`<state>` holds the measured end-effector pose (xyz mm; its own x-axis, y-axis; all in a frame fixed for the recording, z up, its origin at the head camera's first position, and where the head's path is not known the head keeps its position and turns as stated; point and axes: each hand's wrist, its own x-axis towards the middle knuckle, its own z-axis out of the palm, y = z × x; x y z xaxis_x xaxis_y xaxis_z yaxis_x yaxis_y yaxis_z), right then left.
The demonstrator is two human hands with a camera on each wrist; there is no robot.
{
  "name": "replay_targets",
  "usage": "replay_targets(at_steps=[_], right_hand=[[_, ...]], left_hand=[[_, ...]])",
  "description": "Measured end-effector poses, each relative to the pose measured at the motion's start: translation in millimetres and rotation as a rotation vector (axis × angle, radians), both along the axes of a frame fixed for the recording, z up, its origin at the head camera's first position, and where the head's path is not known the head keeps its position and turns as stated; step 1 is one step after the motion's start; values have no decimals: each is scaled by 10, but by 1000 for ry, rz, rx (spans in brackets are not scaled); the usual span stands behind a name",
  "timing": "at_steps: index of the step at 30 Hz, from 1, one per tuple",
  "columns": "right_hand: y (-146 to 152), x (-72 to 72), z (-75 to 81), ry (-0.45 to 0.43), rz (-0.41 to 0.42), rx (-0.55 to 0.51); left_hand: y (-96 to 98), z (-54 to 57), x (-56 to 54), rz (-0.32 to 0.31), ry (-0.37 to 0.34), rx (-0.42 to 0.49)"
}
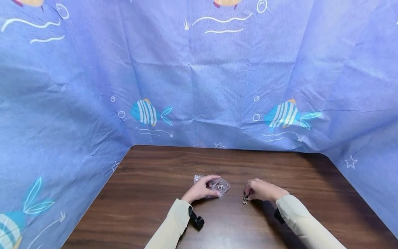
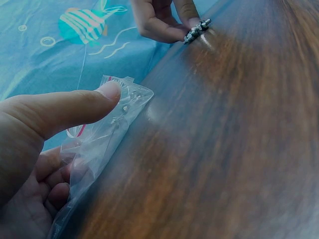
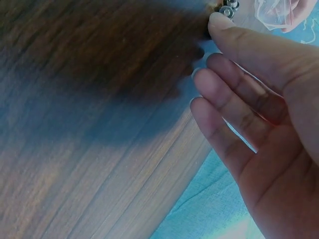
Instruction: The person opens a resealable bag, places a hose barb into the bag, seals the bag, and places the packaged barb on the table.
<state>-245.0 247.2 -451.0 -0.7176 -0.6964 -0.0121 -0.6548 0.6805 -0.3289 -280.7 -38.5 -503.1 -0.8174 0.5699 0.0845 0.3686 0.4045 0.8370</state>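
Observation:
My left hand (image 1: pixel 202 189) holds a clear plastic zip bag (image 2: pixel 102 149), with the thumb over its top and the fingers curled along its side. A red line marks the bag's zip, and a few small shiny metal pieces (image 1: pixel 220 187) lie inside it. To the right, my right hand (image 1: pixel 261 189) reaches down over a little cluster of small metal parts (image 1: pixel 245 200) on the table. Its thumb and a fingertip pinch at the cluster's edge, seen also in the left wrist view. The other fingers (image 3: pixel 224 124) are loosely bent, and the fingertip opposite the thumb is partly hidden.
Both hands are over a dark brown wood-grain table (image 1: pixel 149 173). Blue cloth with fish prints (image 1: pixel 217 86) hangs behind and along the sides. A black strap (image 1: pixel 196 219) circles the left wrist, and another strap (image 1: pixel 278 216) shows at the right wrist.

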Motion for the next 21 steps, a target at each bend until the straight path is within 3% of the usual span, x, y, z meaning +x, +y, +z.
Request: replay_targets(at_steps=[21], right_hand=[[6, -27, 26, 28, 37, 25]], left_hand=[[17, -23, -6, 17, 0, -2]])
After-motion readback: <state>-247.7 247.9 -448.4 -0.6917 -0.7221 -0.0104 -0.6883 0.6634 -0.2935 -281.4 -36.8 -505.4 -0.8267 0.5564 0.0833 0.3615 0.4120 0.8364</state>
